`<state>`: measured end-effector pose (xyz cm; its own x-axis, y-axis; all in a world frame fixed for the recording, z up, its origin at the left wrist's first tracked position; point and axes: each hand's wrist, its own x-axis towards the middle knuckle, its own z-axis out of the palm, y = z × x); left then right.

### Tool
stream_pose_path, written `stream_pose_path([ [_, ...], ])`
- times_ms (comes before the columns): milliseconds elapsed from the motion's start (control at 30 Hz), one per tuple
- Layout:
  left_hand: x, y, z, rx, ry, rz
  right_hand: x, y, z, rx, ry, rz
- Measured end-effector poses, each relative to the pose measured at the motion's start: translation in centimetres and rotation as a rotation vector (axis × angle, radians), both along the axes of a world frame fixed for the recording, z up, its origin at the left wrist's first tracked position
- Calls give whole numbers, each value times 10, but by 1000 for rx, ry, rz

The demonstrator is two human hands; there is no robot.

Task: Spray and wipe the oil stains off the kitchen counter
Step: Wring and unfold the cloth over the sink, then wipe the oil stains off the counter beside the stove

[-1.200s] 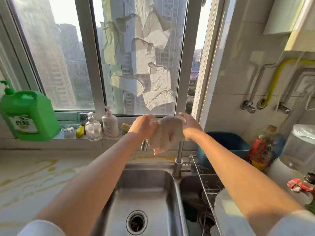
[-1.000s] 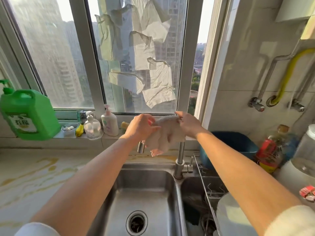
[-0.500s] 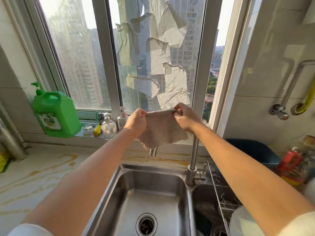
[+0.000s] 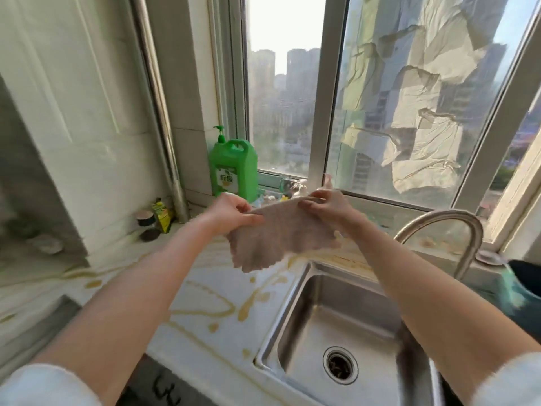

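Observation:
A beige cloth (image 4: 281,238) hangs spread out in the air above the counter's edge by the sink. My left hand (image 4: 234,215) pinches its upper left corner and my right hand (image 4: 325,206) pinches its upper right corner. Below it lies the pale marble counter (image 4: 210,291), streaked with yellow-brown oil stains (image 4: 246,306) left of the sink. No spray bottle shows clearly in this view.
A steel sink (image 4: 345,326) with a curved tap (image 4: 439,227) sits right. A green detergent jug (image 4: 232,171) stands on the window sill. Small jars and a packet (image 4: 158,215) stand by a vertical pipe (image 4: 164,112). A hob edge (image 4: 38,326) lies at lower left.
The cloth, bunched at the tap, is now stretched flat between both hands. My view has swung left, bringing the stained counter and wall into sight.

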<state>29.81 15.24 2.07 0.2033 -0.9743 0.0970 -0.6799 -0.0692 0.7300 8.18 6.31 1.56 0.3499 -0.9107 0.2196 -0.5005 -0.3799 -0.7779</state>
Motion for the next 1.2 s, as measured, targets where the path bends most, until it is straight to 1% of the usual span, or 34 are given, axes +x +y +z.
stream_pose_path([
  [100,64,48,-8,75,23,43,69,33,-13,109,-42,55],
  [200,135,100,-24,161,94,107,152,70,-30,185,0,68],
  [267,175,130,-38,203,97,159,210,100,-43,246,-11,74],
  [333,213,161,-53,214,166,283,272,140,-56,316,-48,163],
  [400,244,189,-63,183,400,437,330,181,-68,391,-89,291],
  [467,269,214,-68,149,636,533,374,216,-80,442,-106,413],
  [533,300,244,-71,111,775,590,414,248,-90,472,-105,524],
  [600,329,275,-74,75,851,617,445,270,-99,523,-112,610],
  [700,361,308,-85,74,835,666,483,285,-111,562,-58,706],
  [767,379,320,-95,56,790,757,504,292,-113,560,-16,719],
  [800,387,324,-101,43,733,822,513,295,-113,583,-22,721],
  [867,405,330,-112,36,592,946,536,297,-113,729,-98,734],
  [900,413,332,-116,48,572,969,547,294,-116,826,-154,740],
  [933,423,333,-120,72,620,959,561,291,-119,910,-190,748],
  [967,430,333,-122,102,710,920,571,287,-121,975,-209,759],
  [1000,435,332,-122,116,805,881,578,283,-122,1022,-207,772],
  [1033,443,328,-123,97,857,869,590,277,-124,1057,-190,799],
  [1100,463,319,-128,18,844,930,610,264,-125,1113,-143,871],
  [1200,494,298,-133,-8,757,1032,643,238,-133,1209,-81,991],
])
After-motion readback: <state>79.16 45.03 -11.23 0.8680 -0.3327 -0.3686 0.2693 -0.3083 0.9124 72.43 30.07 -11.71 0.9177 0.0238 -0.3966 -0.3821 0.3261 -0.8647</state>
